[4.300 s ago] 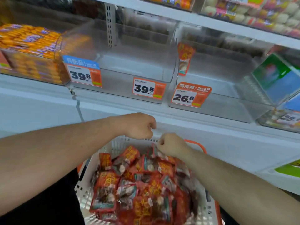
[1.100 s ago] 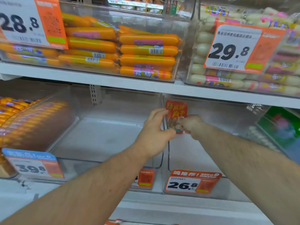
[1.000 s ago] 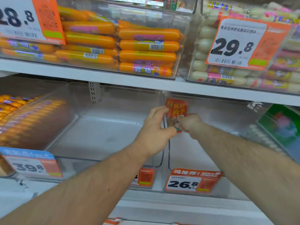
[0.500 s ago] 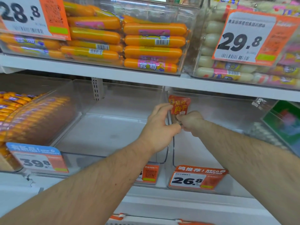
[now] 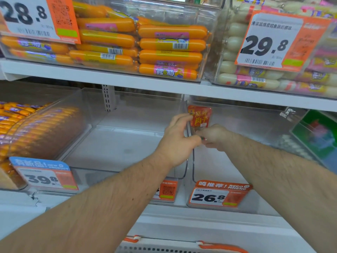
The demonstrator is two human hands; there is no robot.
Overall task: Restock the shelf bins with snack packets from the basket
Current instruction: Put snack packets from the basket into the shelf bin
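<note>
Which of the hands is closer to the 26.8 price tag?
The right hand. It sits almost straight above the 26.8 price tag, pinching the red packet; the left hand is farther left, on the bin wall.

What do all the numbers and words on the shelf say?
"28.8": price tag, top left bin.
"29.8": price tag, top right bin.
"39.8": blue-topped tag, lower left bin.
"26.8" and "RECOMMEND": orange tag, lower right bin.
Red packet by both hands: Chinese characters.
Barcodes, small print: too blurred.

Bright even store light, soft blur, wide-angle bend at edges.
</note>
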